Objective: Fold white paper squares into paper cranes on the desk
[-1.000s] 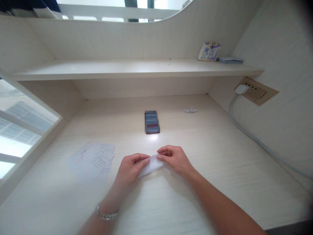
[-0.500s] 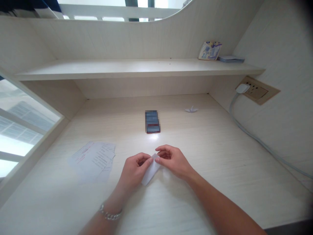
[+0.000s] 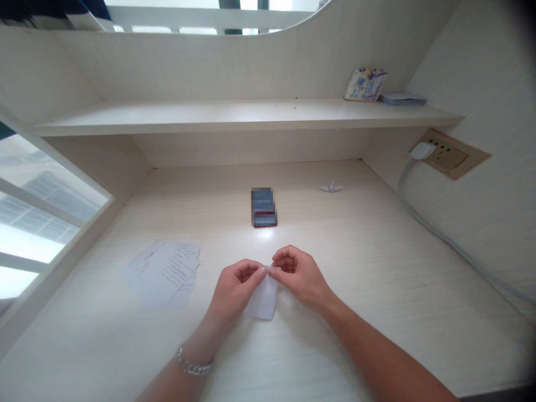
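Both hands meet over the pale wooden desk (image 3: 355, 290). My left hand (image 3: 234, 290), with a silver bracelet at the wrist, pinches the top edge of a small white paper (image 3: 263, 300). My right hand (image 3: 299, 274) pinches the same top edge from the right. The paper hangs down toward me between the two pinches, just above the desk. Thumb and forefinger tips of both hands nearly touch.
A small stack of printed paper slips (image 3: 163, 272) lies to the left. A blurred dark card or phone (image 3: 263, 207) lies ahead, a tiny folded paper crane (image 3: 331, 187) further right. On the shelf (image 3: 209, 114) sit a packet (image 3: 365, 85) and a flat booklet (image 3: 402, 99). A plug and cable (image 3: 422, 152) run down the right wall.
The paper has turned from lying slanted between my hands to hanging down with its long side toward me. Both hands have drawn closer together at its top edge.
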The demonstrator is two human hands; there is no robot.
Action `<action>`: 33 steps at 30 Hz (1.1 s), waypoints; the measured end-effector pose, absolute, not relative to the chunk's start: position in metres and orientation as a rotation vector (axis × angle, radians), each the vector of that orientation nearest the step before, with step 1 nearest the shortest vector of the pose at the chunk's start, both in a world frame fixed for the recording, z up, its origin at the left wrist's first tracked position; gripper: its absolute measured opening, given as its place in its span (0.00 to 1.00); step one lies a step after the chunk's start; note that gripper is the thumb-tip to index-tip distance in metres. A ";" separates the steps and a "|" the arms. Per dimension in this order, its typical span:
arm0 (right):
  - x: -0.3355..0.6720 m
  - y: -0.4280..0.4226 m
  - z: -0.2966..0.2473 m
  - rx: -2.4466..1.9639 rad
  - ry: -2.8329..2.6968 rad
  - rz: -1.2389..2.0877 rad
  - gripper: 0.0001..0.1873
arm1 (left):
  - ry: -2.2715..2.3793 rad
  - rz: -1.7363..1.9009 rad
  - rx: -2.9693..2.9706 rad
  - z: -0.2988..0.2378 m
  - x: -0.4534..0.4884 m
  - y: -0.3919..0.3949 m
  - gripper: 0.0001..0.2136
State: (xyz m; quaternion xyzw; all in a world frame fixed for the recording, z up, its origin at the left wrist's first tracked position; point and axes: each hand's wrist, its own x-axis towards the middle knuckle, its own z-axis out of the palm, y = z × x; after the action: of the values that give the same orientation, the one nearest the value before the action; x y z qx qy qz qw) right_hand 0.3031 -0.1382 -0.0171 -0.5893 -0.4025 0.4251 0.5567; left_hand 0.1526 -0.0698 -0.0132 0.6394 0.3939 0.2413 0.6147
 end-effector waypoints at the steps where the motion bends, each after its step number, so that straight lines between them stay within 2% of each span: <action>1: 0.303 -0.138 -0.017 -1.396 -0.946 1.011 0.11 | 0.916 0.566 1.487 -0.013 0.153 -0.070 0.09; 7: 0.302 -0.135 -0.017 -1.417 -0.697 1.074 0.19 | 0.938 0.629 1.459 -0.014 0.154 -0.072 0.09; 13: 0.297 -0.131 -0.019 -1.288 -0.533 1.098 0.22 | 1.009 0.707 1.411 -0.015 0.157 -0.074 0.10; 18: 0.293 -0.130 -0.026 -1.302 -0.668 1.302 0.15 | 1.073 0.788 1.396 -0.017 0.156 -0.072 0.11; 24: 0.290 -0.129 -0.030 -1.385 -0.689 1.145 0.14 | 1.077 0.841 1.407 -0.018 0.157 -0.073 0.11; 29: 0.288 -0.130 -0.033 -1.401 -0.756 1.234 0.12 | 1.095 0.885 1.378 -0.022 0.156 -0.070 0.11; 33: 0.289 -0.130 -0.035 -1.472 -0.817 1.183 0.12 | 1.088 0.884 1.352 -0.026 0.154 -0.066 0.12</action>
State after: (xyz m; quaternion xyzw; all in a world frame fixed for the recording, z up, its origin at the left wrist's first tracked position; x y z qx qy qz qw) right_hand 0.2890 -0.1302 -0.0349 -0.6129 -0.3402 0.4924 0.5159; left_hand 0.1535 -0.0663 -0.0261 0.5739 0.4622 0.3754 0.5622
